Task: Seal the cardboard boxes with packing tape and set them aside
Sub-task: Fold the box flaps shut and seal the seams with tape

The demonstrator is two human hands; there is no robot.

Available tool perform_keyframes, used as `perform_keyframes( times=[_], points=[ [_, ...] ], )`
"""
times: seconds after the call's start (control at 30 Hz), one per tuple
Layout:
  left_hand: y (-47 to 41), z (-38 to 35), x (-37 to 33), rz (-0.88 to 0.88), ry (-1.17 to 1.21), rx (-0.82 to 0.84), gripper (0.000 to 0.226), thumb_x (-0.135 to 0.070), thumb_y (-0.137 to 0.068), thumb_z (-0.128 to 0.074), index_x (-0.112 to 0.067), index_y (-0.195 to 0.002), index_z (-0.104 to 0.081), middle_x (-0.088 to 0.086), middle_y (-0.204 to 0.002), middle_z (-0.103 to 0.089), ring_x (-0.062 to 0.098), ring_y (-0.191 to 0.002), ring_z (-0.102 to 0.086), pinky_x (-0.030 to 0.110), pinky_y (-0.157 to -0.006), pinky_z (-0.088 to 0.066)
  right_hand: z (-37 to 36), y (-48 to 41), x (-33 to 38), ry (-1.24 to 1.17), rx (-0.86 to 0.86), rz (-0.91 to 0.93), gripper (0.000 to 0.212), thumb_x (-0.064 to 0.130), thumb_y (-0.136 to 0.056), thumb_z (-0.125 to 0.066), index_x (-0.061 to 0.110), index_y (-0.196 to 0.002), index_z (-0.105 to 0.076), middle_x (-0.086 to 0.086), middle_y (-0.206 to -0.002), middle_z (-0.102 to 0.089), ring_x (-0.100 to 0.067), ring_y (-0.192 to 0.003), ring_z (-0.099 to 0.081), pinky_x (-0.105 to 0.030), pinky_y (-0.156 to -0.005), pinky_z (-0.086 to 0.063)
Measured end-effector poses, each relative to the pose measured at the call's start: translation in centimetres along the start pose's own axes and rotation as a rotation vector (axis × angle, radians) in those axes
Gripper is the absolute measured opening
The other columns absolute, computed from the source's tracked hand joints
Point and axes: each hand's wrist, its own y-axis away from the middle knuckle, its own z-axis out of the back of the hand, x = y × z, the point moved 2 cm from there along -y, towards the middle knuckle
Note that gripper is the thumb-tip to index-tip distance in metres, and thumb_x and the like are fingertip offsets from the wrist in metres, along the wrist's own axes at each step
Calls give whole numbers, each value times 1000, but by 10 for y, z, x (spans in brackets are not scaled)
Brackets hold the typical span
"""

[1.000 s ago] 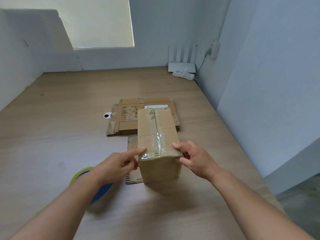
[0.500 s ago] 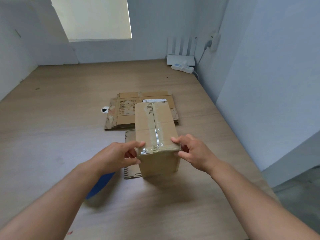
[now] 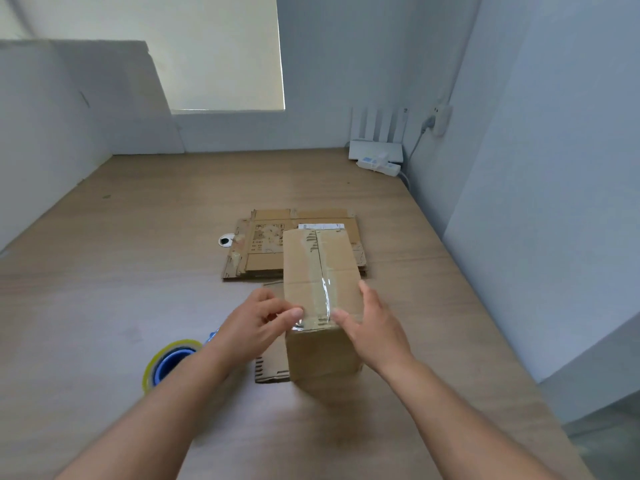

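A closed cardboard box (image 3: 320, 268) stands on the wooden table (image 3: 121, 271), with a strip of clear packing tape (image 3: 325, 294) along its top seam and over the near edge. My left hand (image 3: 256, 323) is at the box's near left corner, fingertips touching the tape end on top. Along the right side lies my right hand (image 3: 375, 329), fingers stretched forward and thumb pressing on the tape. A roll of packing tape (image 3: 166, 362) on a blue core lies on the table to the left, partly hidden by my left forearm.
Flattened cardboard boxes (image 3: 263, 244) lie just behind the box, and a small flat cardboard piece (image 3: 272, 370) sticks out under it. A cable hole (image 3: 225, 241) is left of them. A white router (image 3: 375, 150) and power strip (image 3: 379, 166) sit at the back right corner. A wall runs along the right.
My right hand has slid forward along the box's right side, its thumb now on the tape. The left hand stays at the near left corner. The view has tilted, showing the tape roll again.
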Motion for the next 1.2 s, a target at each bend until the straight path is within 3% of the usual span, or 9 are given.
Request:
perform_keyframes(
  times=[0.17,0.33,0.5,0.6,0.67,0.83,0.97,1.1,1.2],
  points=[
    [-37,11,4,181,53,-242,69,-54,-90,-52,-28,-149,-28,3,-143,-35,19,-131,-39,45,-110,-35,33,4,-11,59,18,25,74,45,-89,-59,19,-150,-26,-2,-150,-36,-19,-136,-35,-32,-109,-30],
    [-84,17,10,304,355,-231,116,-81,-60,-61,-35,-152,-8,-8,-157,-23,17,-141,-29,47,-112,-34,32,25,-25,46,67,144,75,45,-88,-61,24,-150,-25,4,-146,-36,-11,-134,-35,-26,-109,-30],
    [-96,16,-19,295,389,-277,35,-37,-84,-70,-18,-110,-55,0,-103,-60,21,-94,-58,32,-71,-49,52,23,-45,53,-1,-48,84,62,-83,-57,25,-150,-23,2,-147,-38,-17,-133,-40,-34,-102,-38],
    [-86,18,-23,374,378,-374,45,-44,-70,-79,-18,-96,-54,5,-98,-60,27,-92,-59,48,-85,-53,65,14,-56,199,21,-337,72,76,-84,-34,14,-110,-57,-9,-112,-65,-26,-102,-63,-34,-80,-48],
    [-74,11,-30,416,349,-429,56,-54,-59,-76,-19,-96,-52,4,-98,-59,27,-93,-59,52,-85,-52,64,7,-59,-106,100,-416,67,71,-89,-30,12,-82,-60,-10,-79,-71,-27,-72,-71,-34,-65,-56],
    [-36,-5,-36,488,330,-524,50,-53,-74,-70,-14,-99,-51,3,-99,-58,24,-93,-58,48,-88,-51,59,-20,-61,-461,48,-358,39,49,-84,-59,17,-106,-59,-4,-97,-67,-24,-84,-66,-37,-62,-58],
    [-5,-13,-21,531,291,-223,100,-47,-71,-78,-20,-147,-19,5,-109,-61,25,-101,-61,46,-94,-48,60,-44,-59,-452,-10,-240,36,37,-87,-56,26,-121,-55,3,-108,-62,-20,-97,-60,-49,-85,-54],
    [18,-10,3,541,306,-104,121,-55,-64,-80,-38,-151,2,0,-160,-14,25,-143,-24,47,-114,-28,55,-58,-48,-399,114,-113,47,25,-91,-56,28,-137,-47,1,-118,-56,-12,-90,-55,-25,-72,-46],
    [22,-6,2,481,411,-137,95,-53,-75,-68,-34,-152,-17,-4,-156,-27,17,-139,-32,35,-107,-31,46,-67,-41,-413,223,-41,48,19,-92,-59,28,-138,-49,2,-119,-55,-3,-81,-52,-16,-62,-39]
  ],
)
